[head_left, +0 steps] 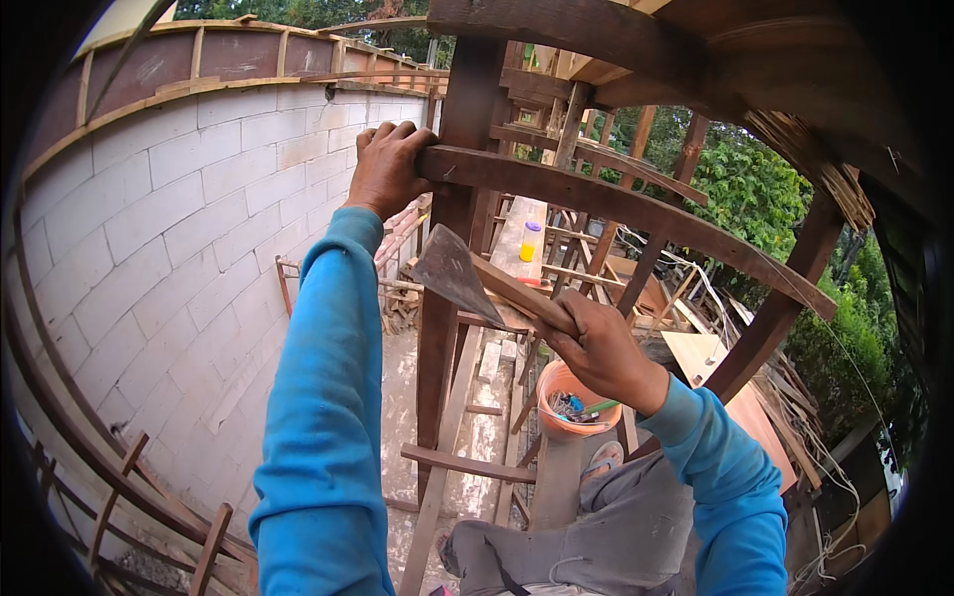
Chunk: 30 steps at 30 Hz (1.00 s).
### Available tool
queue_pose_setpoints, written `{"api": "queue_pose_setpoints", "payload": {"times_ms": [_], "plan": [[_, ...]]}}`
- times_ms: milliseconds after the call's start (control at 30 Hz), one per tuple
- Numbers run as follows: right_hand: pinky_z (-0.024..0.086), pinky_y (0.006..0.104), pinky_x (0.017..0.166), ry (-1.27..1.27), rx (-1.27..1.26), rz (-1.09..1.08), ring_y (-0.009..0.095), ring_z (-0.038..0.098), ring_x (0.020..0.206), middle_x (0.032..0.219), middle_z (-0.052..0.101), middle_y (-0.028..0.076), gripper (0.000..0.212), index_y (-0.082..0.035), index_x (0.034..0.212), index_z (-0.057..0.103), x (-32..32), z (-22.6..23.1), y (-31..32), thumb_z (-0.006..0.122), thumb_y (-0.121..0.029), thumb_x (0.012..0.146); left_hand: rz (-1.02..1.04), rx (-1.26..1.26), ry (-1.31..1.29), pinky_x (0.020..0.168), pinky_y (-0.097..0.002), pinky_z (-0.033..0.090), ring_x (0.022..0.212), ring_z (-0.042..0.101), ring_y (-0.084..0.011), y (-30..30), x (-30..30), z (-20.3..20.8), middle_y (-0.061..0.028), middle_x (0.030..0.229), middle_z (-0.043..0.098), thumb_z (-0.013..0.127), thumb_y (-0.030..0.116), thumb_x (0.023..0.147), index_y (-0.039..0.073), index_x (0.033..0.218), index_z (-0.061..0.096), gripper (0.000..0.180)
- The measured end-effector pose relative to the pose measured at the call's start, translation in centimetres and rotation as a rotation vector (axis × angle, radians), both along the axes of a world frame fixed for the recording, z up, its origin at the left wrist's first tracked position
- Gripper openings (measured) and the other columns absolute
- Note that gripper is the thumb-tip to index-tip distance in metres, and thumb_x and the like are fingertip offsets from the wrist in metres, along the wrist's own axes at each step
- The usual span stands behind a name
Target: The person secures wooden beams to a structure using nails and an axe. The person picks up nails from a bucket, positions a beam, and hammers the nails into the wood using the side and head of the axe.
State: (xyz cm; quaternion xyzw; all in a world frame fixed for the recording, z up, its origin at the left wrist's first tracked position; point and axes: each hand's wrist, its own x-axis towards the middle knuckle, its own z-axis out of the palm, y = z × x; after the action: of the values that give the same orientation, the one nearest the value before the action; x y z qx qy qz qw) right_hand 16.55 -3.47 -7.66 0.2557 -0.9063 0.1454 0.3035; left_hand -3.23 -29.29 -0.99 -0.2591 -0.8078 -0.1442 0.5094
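My left hand (391, 169) is wrapped over the left end of a dark wooden crosspiece (616, 199), right beside an upright wooden post (471, 94). The crosspiece runs across in front of me to the right. In my right hand (608, 348) is a hatchet (449, 273), gripped by its wooden handle. Its broad, worn metal blade is in front of the post, below my left hand, with the edge pointing down and to the right. Whether the blade touches the post I cannot tell.
Below hangs or stands an orange bucket (547, 392) holding small pieces and a green-handled item. A yellow container with a purple lid (529, 243) rests on a plank. A block wall (189, 189) rises at left. Boards and another beam (566, 30) are overhead; short rungs (467, 463) cross below.
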Motion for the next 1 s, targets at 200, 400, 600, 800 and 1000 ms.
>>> {"api": "queue_pose_setpoints", "payload": {"times_ms": [200,400,600,800,1000], "plan": [[0.051,0.0462,0.056,0.207,0.127,-0.2,0.038,0.065,0.066,0.072,0.064,0.019,0.027,-0.003,0.091,0.05,-3.8,2.0,-0.3,0.07,-0.017,0.083,-0.055,-0.004,0.071,0.102,-0.045,0.032,0.112,0.053,-0.0265,-1.0,-1.6,-0.1,-0.0033,0.107,0.061,0.085,0.031,0.062,0.02,0.109,0.064,0.053],[0.052,0.0485,0.059,0.343,0.219,0.099,0.039,0.066,0.07,0.075,0.065,0.021,0.028,-0.002,0.093,0.051,-3.2,1.7,-1.1,0.067,-0.024,0.086,-0.064,-0.042,0.009,0.1,-0.0427,0.033,0.111,0.053,-0.0261,-1.1,-1.1,-0.1,-0.003,0.107,0.061,0.081,0.02,0.067,0.02,0.113,0.064,0.049],[0.053,0.0472,0.063,0.073,0.179,-0.201,0.039,0.066,0.074,0.08,0.067,0.021,0.027,-0.002,0.095,0.05,-5.2,1.1,-0.3,0.066,-0.022,0.086,-0.044,-0.059,0.065,0.099,-0.0426,0.034,0.111,0.053,-0.0251,-1.2,-1.2,0.1,-0.0017,0.107,0.061,0.086,0.03,0.06,0.021,0.113,0.065,0.058],[0.052,0.0461,0.062,0.09,0.208,0.039,0.037,0.065,0.074,0.079,0.064,0.017,0.032,-0.004,0.092,0.048,-0.8,-0.7,-1.9,0.073,-0.018,0.079,-0.005,-0.052,0.019,0.095,-0.0425,0.036,0.111,0.053,-0.0241,-1.0,-0.6,0.2,-0.0007,0.107,0.06,0.085,0.033,0.06,0.023,0.114,0.065,0.058],[0.053,0.0464,0.061,0.272,0.144,-0.035,0.038,0.066,0.072,0.078,0.065,0.017,0.03,-0.004,0.093,0.048,-3.1,1.8,-1.6,0.071,-0.017,0.079,-0.002,-0.048,0.042,0.094,-0.0427,0.036,0.11,0.053,-0.0243,-1.0,-1.1,0.1,-0.001,0.107,0.06,0.084,0.031,0.062,0.024,0.114,0.065,0.055]]}}
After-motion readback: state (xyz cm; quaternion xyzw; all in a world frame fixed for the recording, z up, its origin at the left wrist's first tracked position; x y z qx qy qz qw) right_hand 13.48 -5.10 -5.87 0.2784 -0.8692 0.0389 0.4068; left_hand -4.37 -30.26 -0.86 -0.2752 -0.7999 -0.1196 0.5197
